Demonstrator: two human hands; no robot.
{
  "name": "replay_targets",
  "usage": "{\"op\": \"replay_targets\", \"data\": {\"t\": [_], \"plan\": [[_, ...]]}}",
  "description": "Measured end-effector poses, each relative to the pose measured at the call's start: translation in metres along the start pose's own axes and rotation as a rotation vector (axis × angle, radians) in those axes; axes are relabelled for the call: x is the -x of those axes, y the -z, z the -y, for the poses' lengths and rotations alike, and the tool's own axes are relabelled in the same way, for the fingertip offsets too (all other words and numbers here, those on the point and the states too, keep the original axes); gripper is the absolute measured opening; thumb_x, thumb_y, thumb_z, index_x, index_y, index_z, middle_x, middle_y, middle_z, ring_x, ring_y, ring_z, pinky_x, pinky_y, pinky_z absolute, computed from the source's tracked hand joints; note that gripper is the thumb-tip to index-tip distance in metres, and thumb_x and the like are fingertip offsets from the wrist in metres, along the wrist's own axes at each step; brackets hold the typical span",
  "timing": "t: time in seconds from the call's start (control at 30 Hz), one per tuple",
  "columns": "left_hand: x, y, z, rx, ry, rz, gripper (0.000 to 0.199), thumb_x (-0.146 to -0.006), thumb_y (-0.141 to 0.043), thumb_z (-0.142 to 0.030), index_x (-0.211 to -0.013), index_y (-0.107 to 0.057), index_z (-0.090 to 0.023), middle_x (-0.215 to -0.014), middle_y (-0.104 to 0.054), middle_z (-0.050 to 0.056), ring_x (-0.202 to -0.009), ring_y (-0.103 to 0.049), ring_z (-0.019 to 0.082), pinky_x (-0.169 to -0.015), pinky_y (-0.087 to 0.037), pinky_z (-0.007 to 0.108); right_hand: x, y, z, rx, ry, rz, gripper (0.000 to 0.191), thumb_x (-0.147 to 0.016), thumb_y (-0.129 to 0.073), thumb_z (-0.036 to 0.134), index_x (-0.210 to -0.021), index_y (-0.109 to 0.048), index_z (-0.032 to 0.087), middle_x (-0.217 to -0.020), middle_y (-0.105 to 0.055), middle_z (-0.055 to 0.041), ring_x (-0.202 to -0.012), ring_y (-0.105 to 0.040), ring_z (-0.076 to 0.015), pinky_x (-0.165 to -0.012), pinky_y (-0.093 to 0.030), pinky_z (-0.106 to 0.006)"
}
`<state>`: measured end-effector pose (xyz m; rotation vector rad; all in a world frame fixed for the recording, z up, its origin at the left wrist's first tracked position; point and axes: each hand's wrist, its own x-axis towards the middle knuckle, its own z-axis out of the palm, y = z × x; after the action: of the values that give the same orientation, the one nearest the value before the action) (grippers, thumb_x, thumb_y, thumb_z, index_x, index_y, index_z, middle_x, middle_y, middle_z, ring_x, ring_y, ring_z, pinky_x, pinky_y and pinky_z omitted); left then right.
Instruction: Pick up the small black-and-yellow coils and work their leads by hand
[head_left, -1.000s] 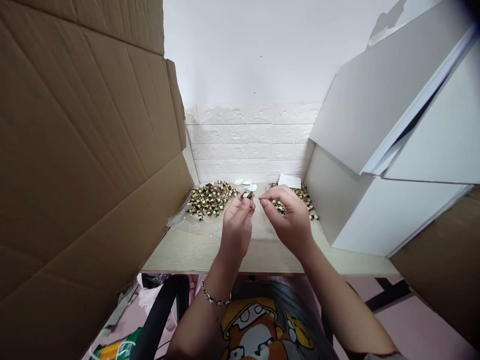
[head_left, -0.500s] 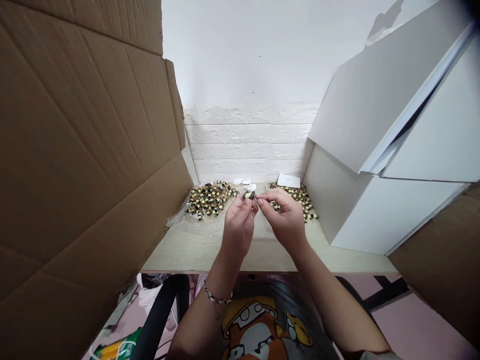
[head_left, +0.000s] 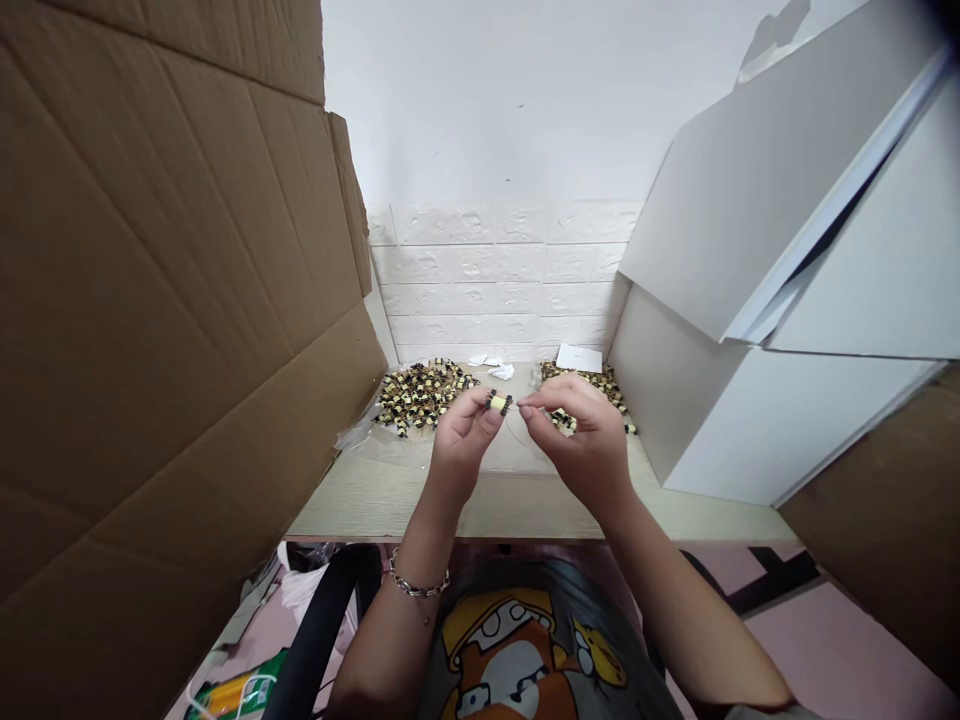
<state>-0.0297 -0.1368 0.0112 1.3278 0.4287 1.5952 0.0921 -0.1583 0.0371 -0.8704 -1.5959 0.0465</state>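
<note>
Between thumb and fingers, my left hand (head_left: 463,436) holds a small yellow and black coil part (head_left: 498,403), with dark pins at its ends. Just right of it, my right hand (head_left: 581,430) pinches a thin wire (head_left: 516,432) that curves down below the part. One heap of similar yellow and black parts (head_left: 420,395) lies beyond my left hand on clear plastic. Another heap (head_left: 611,388) sits behind my right hand, partly hidden by it.
A white card (head_left: 579,358) rests on the right heap, and crumpled white scraps (head_left: 501,371) lie near the wall. Brown cardboard (head_left: 187,300) stands at the left, white boxes (head_left: 810,420) at the right. The pale table's front edge (head_left: 525,535) runs below my hands.
My hands have moved slightly apart, the left one leftward and the right one rightward. The coil part now shows more fully, and the wire has come into view.
</note>
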Motion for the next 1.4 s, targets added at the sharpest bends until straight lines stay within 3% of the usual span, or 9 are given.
{"op": "replay_targets", "data": {"t": [0.27, 0.4, 0.63, 0.8, 1.07, 1.4], "plan": [[0.0, 0.003, 0.0, -0.109, -0.028, 0.0, 0.013, -0.069, -0.059, -0.03, -0.077, -0.061, -0.02, -0.073, -0.052, 0.001, -0.072, -0.044, 0.012, -0.072, -0.033, 0.023, -0.003, 0.004, 0.001, 0.125, 0.065, 0.027, 0.007, -0.068, -0.055, 0.017, -0.063, -0.057, 0.021, -0.064, -0.058, 0.0029, -0.066, -0.053, -0.0112, -0.07, -0.035, -0.031], [0.001, 0.004, -0.007, -0.295, -0.07, 0.044, 0.009, -0.071, -0.057, -0.026, -0.073, -0.061, -0.018, -0.075, -0.053, 0.003, -0.076, -0.045, 0.015, -0.075, -0.032, 0.025, -0.002, 0.006, 0.002, 0.223, 0.115, -0.015, 0.007, -0.068, -0.056, 0.019, -0.062, -0.056, 0.021, -0.064, -0.058, 0.0045, -0.066, -0.054, -0.0104, -0.076, -0.032, -0.033], [0.003, 0.004, -0.012, -0.646, -0.315, 0.052, 0.009, -0.072, -0.054, -0.02, -0.078, -0.06, -0.022, -0.075, -0.055, 0.003, -0.076, -0.046, 0.017, -0.073, -0.032, 0.028, 0.002, 0.005, 0.0, 0.362, 0.161, -0.068, 0.009, -0.069, -0.056, 0.021, -0.061, -0.055, 0.023, -0.062, -0.058, 0.0059, -0.064, -0.054, -0.01, -0.085, -0.025, -0.036], [0.006, 0.002, -0.008, -0.854, -0.453, -0.018, 0.014, -0.071, -0.054, -0.018, -0.082, -0.06, -0.024, -0.077, -0.057, 0.003, -0.077, -0.046, 0.018, -0.077, -0.029, 0.03, 0.004, 0.004, 0.002, 0.402, 0.171, -0.11, 0.009, -0.071, -0.055, 0.022, -0.062, -0.056, 0.023, -0.062, -0.058, 0.0054, -0.064, -0.055, -0.0103, -0.084, -0.026, -0.036], [0.008, 0.002, 0.001, -0.822, -0.49, -0.192, 0.009, -0.067, -0.059, -0.025, -0.075, -0.064, -0.026, -0.074, -0.06, 0.003, -0.076, -0.048, 0.02, -0.09, -0.022, 0.036, 0.004, 0.003, 0.007, 0.316, 0.113, -0.087, 0.011, -0.071, -0.055, 0.022, -0.06, -0.057, 0.023, -0.059, -0.058, 0.0062, -0.06, -0.054, -0.0093, -0.081, -0.029, -0.034], [0.012, 0.018, 0.02, -0.863, -0.503, -0.247, 0.019, -0.067, -0.061, -0.024, -0.084, -0.064, -0.03, -0.08, -0.06, 0.003, -0.086, -0.048, 0.02, -0.101, -0.005, 0.038, 0.006, -0.001, 0.014, 0.318, 0.046, -0.011, 0.008, -0.072, -0.054, 0.022, -0.064, -0.057, 0.024, -0.066, -0.06, 0.0056, -0.066, -0.055, -0.0103, -0.082, -0.027, -0.035]]}}
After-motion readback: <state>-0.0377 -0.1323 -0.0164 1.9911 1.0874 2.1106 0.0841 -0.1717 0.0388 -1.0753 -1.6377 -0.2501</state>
